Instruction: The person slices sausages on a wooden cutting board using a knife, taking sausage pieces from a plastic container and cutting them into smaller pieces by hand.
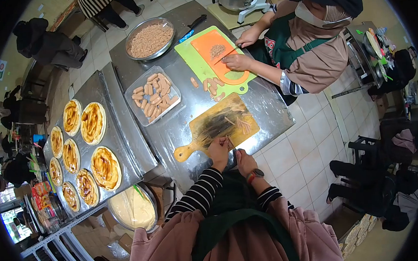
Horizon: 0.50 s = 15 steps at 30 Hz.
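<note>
My left hand (pixel 218 151) rests at the near edge of a wooden cutting board (pixel 184 153), fingers closed on a piece of sausage. My right hand (pixel 246 163) grips a knife (pixel 234 153), whose dark blade points up toward the board beside my left fingers. Thin sausage strips (pixel 244 125) lie on the right part of the board, whose middle is darkly stained. Beyond it, several whole sausages (pixel 211 85) lie on and beside a green cutting board (pixel 186 48). A clear plastic tub (pixel 179 105) at the left holds more sausages.
Across the metal table (pixel 171 138), a co-worker (pixel 304 50) cuts sausage on an orange board (pixel 203 42). A steel bowl (pixel 130 52) of chopped sausage and another knife (pixel 195 26) are at the back. Glazed flat rounds (pixel 106 167) cover the left table. Below is a cream-filled bowl (pixel 133 209).
</note>
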### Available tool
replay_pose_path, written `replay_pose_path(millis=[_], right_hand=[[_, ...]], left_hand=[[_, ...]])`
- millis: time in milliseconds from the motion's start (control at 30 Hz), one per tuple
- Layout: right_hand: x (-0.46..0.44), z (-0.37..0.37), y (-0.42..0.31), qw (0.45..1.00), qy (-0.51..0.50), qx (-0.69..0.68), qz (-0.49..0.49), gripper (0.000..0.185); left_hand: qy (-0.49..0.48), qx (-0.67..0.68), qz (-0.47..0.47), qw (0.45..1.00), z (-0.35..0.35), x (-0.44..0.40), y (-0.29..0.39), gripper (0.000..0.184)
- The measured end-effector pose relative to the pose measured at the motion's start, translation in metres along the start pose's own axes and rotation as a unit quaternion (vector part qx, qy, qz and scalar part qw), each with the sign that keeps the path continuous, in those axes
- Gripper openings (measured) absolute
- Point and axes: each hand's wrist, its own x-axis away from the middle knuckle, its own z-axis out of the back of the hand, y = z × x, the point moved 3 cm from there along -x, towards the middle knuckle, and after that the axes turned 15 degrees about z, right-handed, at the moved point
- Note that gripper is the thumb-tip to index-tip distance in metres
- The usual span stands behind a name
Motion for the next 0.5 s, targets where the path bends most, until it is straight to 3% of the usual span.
replay_pose_path(millis=[167, 267, 367, 500], right_hand=[[-0.012, -0.002, -0.005, 0.999, -0.021, 0.016, -0.018, 0.037], [-0.01, -0.001, -0.004, 0.999, -0.016, 0.043, -0.025, 0.037], [0.004, 0.005, -0.008, 0.997, -0.02, 0.071, -0.033, 0.037], [0.007, 0.01, -0.003, 0.996, -0.017, 0.084, -0.017, 0.036]], left_hand=[[0.032, -0.042, -0.042, 0.998, 0.001, -0.003, -0.003, 0.011], [0.018, 0.037, 0.011, 0.999, -0.006, -0.009, -0.014, 0.013], [0.053, -0.039, -0.032, 0.997, -0.003, -0.01, -0.013, 0.014], [0.032, -0.018, -0.008, 0.999, -0.002, -0.004, -0.01, 0.014]])
